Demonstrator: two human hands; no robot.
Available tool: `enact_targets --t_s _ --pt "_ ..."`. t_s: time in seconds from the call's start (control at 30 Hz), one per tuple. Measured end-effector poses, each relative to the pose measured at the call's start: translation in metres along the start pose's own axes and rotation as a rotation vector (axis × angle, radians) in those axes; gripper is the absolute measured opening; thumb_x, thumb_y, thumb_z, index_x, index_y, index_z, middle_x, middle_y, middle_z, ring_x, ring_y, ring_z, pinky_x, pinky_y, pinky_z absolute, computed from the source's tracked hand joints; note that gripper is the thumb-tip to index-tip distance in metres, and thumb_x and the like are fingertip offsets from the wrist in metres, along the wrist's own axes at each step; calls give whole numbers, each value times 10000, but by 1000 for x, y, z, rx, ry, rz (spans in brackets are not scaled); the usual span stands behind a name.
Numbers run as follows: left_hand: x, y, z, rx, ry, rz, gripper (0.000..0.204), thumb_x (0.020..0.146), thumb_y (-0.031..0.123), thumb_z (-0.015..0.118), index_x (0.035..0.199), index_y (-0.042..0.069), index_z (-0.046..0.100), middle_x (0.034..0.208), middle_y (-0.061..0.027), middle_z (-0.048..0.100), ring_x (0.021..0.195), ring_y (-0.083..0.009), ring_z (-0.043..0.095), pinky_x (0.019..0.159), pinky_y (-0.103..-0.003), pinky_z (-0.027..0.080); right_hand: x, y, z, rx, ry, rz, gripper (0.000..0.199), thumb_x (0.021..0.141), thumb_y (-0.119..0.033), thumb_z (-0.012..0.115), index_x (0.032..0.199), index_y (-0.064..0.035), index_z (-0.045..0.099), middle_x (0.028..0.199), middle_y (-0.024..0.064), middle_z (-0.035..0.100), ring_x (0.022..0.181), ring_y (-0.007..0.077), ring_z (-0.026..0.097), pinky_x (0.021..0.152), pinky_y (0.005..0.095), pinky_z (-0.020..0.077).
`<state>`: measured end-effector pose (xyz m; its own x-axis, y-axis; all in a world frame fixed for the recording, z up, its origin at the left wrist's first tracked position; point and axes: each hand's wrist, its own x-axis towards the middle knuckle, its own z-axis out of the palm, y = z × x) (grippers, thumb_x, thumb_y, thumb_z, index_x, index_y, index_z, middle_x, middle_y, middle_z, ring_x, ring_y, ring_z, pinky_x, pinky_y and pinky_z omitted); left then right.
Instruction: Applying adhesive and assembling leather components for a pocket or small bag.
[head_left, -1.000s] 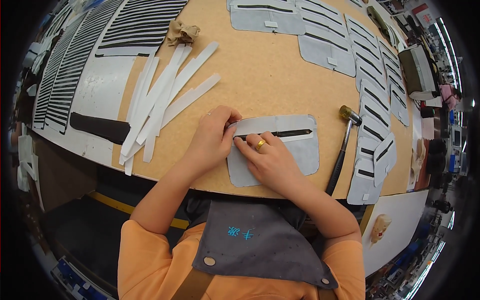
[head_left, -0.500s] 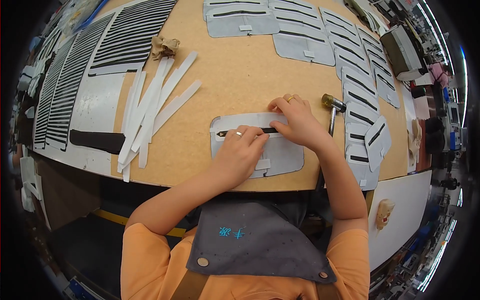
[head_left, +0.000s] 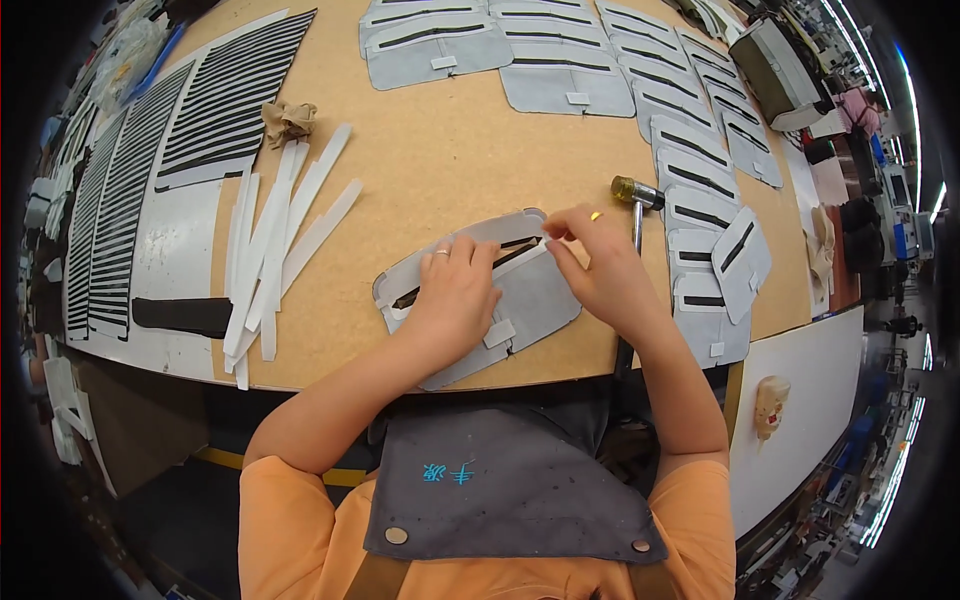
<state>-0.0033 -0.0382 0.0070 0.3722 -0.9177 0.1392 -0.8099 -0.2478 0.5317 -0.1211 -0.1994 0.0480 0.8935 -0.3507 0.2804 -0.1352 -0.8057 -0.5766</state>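
Note:
A grey fabric panel with rounded corners lies askew near the table's front edge, its right end turned away from me. A black-edged slot with a white border crosses it, gaping slightly toward the right end. A small white tab is on its lower part. My left hand rests across the panel, fingers stretched over the slot and hiding its middle. At the slot's right end, my right hand has thumb and forefinger pinched together at the panel's edge. Exactly what sits between those fingertips is hard to see.
A mallet lies beyond my right hand. Similar grey panels overlap at the right and back. White strips, crumpled brown paper, a black strip and black-striped sheets lie left. A bottle is lower right.
The panel has turned anticlockwise, its right end swinging away from me. My right hand's fingers have closed at the slot's right end. My view has shifted a little.

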Motion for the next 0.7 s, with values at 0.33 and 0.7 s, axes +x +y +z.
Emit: enact_targets --t_s 0.33,0.7 --pt "32 -18 11 -250 -9 195 245 836 5 582 1075 39 626 967 -83 571 925 -265 536 798 -377 388 -18 20 18 57 -16 42 199 846 14 571 1043 -11 587 969 127 607 944 298 577 818 381 480" --pt "21 -13 11 95 34 362 401 749 -17 589 1137 77 630 970 -40 555 884 -235 514 761 -365 385 -26 20 17 -159 -57 -95 164 821 27 594 977 -25 609 1016 98 617 959 285 579 833 362 493"
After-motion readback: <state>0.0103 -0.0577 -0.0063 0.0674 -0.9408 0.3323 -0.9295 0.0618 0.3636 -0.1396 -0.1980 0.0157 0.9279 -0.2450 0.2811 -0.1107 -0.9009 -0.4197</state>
